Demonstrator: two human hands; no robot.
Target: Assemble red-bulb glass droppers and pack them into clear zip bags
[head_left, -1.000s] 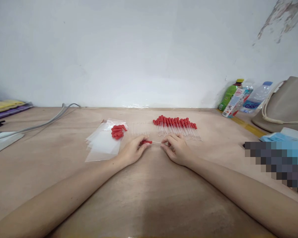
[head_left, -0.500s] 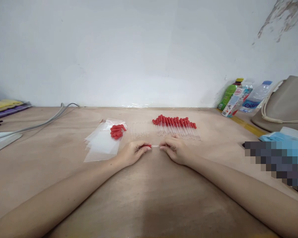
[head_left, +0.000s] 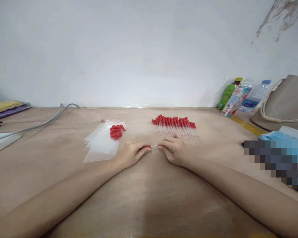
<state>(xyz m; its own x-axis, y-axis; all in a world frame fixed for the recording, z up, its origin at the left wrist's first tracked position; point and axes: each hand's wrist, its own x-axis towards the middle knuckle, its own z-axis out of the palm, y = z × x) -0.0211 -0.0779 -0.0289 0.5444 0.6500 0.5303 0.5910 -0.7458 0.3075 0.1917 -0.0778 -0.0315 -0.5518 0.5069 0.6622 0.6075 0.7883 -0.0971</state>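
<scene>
Between finger and thumb, my left hand [head_left: 134, 153] pinches a red rubber bulb [head_left: 148, 146]. A thin clear dropper tube [head_left: 154, 146] runs from the bulb to my right hand [head_left: 175, 150], whose fingers are closed on its other end. The joint between bulb and tube is partly hidden by my left fingers. Just beyond my right hand lies a row of droppers with red bulbs [head_left: 173, 124], tubes towards me. Several loose clear tubes [head_left: 138, 130] lie to their left. A small heap of red bulbs [head_left: 116, 131] rests on clear plastic bags [head_left: 99, 143].
A grey cable [head_left: 49, 120] crosses the wooden table [head_left: 129, 198] at the left. Bottles [head_left: 229, 94], a small carton [head_left: 233, 102] and a beige bag [head_left: 285, 102] stand at the back right. Nearer on the right are a blue packet [head_left: 283, 137] and a pixelated dark object [head_left: 270, 162].
My right hand has shifted very slightly left along the tube, towards the bulb. My left hand keeps its pinch, and the laid-out pieces are unchanged.
</scene>
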